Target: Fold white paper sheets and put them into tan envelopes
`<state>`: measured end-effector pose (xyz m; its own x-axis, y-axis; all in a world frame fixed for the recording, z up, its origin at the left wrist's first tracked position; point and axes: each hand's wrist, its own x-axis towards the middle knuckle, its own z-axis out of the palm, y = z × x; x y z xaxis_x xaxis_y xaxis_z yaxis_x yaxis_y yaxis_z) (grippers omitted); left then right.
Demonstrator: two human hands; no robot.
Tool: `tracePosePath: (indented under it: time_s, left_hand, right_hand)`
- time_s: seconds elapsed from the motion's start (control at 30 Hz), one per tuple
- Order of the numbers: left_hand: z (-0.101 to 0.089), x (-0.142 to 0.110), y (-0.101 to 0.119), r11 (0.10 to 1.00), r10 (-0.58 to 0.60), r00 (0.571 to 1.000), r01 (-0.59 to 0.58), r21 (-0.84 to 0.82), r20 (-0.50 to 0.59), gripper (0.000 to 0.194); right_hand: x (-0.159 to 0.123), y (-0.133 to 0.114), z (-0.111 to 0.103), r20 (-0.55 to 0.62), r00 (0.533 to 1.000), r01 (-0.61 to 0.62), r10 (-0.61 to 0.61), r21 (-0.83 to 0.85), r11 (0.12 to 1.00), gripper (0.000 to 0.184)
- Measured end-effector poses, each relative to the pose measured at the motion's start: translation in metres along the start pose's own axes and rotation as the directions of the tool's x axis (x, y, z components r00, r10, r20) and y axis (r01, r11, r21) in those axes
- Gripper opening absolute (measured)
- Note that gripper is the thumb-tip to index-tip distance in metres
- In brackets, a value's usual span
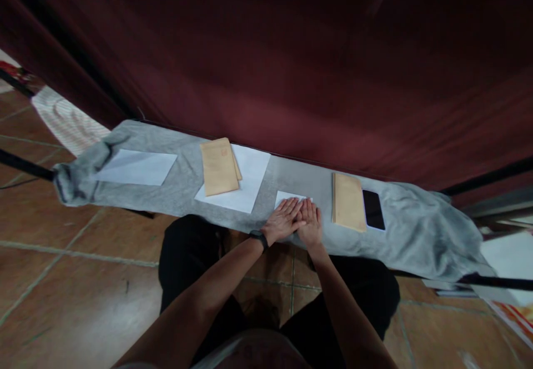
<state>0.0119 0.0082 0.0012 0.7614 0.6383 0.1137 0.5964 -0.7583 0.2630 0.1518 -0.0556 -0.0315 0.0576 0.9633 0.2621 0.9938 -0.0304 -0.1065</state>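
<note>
Both hands lie flat, fingers stretched out, on a small folded white paper (287, 196) on the grey cloth-covered table (187, 197). My left hand (283, 220), with a dark band at its wrist, partly overlaps my right hand (310, 222). The paper shows only at its far edge; the rest is hidden under the hands. Neither hand grips anything.
Brown envelopes (219, 166) lie on a white sheet (245, 183) left of the hands. Another white sheet (135, 167) lies at the far left. To the right are a brown envelope (348, 201) and a black phone (373, 210). A dark red curtain (291, 69) hangs behind.
</note>
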Motion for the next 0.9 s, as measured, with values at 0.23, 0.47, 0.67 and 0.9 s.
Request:
tracePosePath:
  time_s: [0.23, 0.47, 0.67, 0.9]
  left_hand:
    - [-0.004, -0.009, -0.016, 0.992, -0.117, 0.992, 0.119, 0.051, -0.043, 0.067]
    - [-0.002, -0.007, -0.011, 0.983, -0.175, 0.984, 0.176, 0.048, -0.033, 0.070]
    - [0.000, -0.003, -0.007, 0.979, -0.198, 0.980, 0.198, 0.048, 0.001, 0.069]
    - [0.004, -0.002, -0.006, 0.980, -0.197, 0.980, 0.196, 0.047, 0.021, 0.067]
  right_hand:
    - [-0.001, 0.002, -0.006, -0.023, 1.000, -0.018, 0.018, -0.006, 1.000, 0.055]
    - [-0.006, 0.008, -0.012, -0.005, 0.997, -0.076, 0.076, -0.035, 0.996, 0.055]
    - [-0.009, 0.013, -0.010, 0.008, 0.995, -0.104, 0.104, -0.024, 0.994, 0.057]
    - [0.009, 0.002, -0.010, 0.002, 0.998, -0.069, 0.069, 0.057, 0.996, 0.056]
